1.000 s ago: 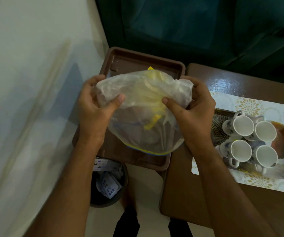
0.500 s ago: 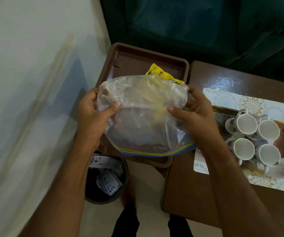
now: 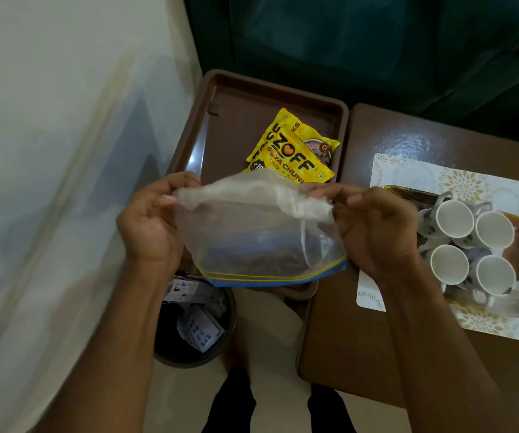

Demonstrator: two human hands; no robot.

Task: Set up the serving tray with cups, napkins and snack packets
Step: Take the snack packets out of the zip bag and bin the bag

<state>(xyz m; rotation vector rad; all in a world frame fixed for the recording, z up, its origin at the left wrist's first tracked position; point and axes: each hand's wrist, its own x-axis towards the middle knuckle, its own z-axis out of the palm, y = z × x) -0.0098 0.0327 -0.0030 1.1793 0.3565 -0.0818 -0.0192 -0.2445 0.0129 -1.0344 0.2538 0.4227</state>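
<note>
A brown serving tray [image 3: 220, 120] lies ahead of me. Yellow snack packets [image 3: 289, 151] lie on it, overlapping each other. Over the tray's near end I hold a clear zip bag [image 3: 261, 239] with a blue and yellow seal strip. My left hand [image 3: 148, 223] grips its left side and my right hand [image 3: 373, 226] grips its right side. The bag's seal end hangs toward me. Several white cups [image 3: 470, 245] with blue patterns stand grouped on a placemat [image 3: 408, 170] to the right.
A dark wooden table [image 3: 361, 339] holds the placemat and cups. A dark waste bin [image 3: 195, 323] with papers inside stands on the floor below the tray. A pale wall runs along the left. A dark green sofa sits behind the tray.
The yellow packets have slid out of the bag onto the tray. The bag has been pulled back toward me and now looks empty of them.
</note>
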